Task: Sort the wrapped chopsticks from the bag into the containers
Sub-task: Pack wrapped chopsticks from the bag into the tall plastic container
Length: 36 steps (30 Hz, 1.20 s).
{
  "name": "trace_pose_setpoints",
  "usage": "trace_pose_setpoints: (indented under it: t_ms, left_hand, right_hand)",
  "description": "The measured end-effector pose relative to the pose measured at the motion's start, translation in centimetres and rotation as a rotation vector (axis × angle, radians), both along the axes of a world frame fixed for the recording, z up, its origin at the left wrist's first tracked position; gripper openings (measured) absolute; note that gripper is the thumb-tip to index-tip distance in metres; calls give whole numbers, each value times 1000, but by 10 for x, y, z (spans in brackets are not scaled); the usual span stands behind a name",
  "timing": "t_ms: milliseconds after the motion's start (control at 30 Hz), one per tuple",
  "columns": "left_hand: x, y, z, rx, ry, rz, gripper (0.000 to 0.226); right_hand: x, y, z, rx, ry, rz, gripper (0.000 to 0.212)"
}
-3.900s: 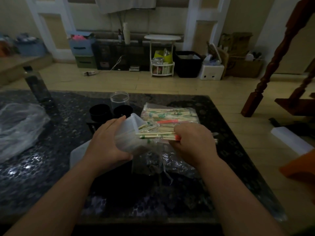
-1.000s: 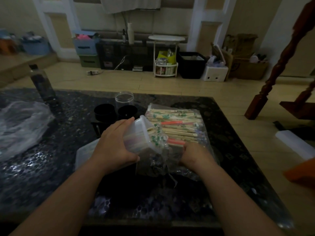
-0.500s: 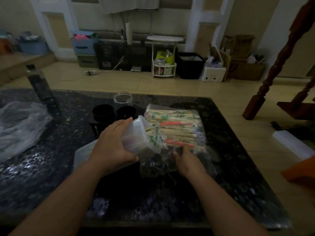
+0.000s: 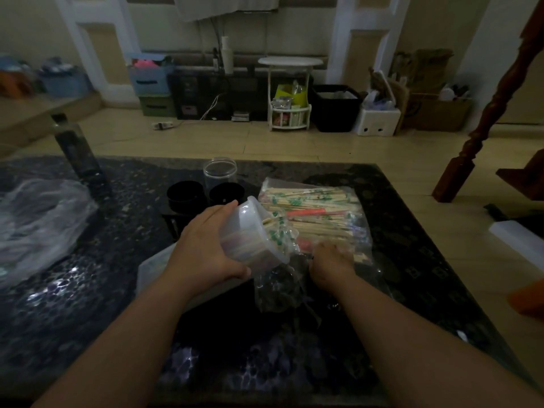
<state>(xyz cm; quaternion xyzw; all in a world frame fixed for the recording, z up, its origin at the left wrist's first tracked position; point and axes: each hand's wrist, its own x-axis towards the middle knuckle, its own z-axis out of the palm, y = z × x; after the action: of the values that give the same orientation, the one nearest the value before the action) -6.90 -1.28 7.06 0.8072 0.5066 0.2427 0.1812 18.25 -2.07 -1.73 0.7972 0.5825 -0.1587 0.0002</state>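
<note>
A clear plastic bag (image 4: pixel 363 234) lies on the dark table (image 4: pixel 412 269), full of wrapped chopsticks (image 4: pixel 318 206) with green print and a few red wrappers. My left hand (image 4: pixel 203 251) grips a translucent plastic container (image 4: pixel 250 231), tilted with its mouth toward the bag. Several wrapped chopsticks stick out of the container's mouth. My right hand (image 4: pixel 331 259) is at the bag's near end, its fingers curled down around the chopstick ends; the fingertips are hidden by plastic.
A clear jar (image 4: pixel 220 172) and two black cups (image 4: pixel 185 197) stand behind the container. A dark bottle (image 4: pixel 78 154) and a crumpled plastic bag (image 4: pixel 38 219) sit at the left. A pale flat lid (image 4: pixel 153 266) lies under my left wrist.
My right hand, which earlier pushed a bundle into the container, has gone back to the bag's near end and dug its fingers in. My left hand keeps the container tilted.
</note>
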Motion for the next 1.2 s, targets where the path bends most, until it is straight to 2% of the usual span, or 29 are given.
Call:
trace_pose_setpoints:
  t_ms: [200,367,433,533,667,833,1067,1200]
  left_hand:
    - [-1,2,0,-7,-20,-4,125]
    - [-2,1,0,-13,-25,-5,124]
    - [-2,1,0,-12,-24,-4,124]
    - [-2,-1,0,-11,-22,-8,125]
    - [-1,-3,0,-24,-13,-8,125]
    - [-4,-10,0,-15,-14,-23,126]
    - [-5,-12,2,-6,-41,-11,126]
    - [-3,-11,1,14,9,-18,126]
  right_hand:
    - [0,6,2,-28,-11,-2,32]
    - [-6,-2,7,-47,5,95,45]
    - [-7,-9,10,-20,37,85,46]
    - [-9,-24,16,-37,71,65,58]
    - [-13,-47,27,9,52,35,35]
    - [-19,-69,54,-21,-33,110,35]
    - [-23,-99,86,142,-60,178,36]
    - [-22,-102,104,279,-84,230,30]
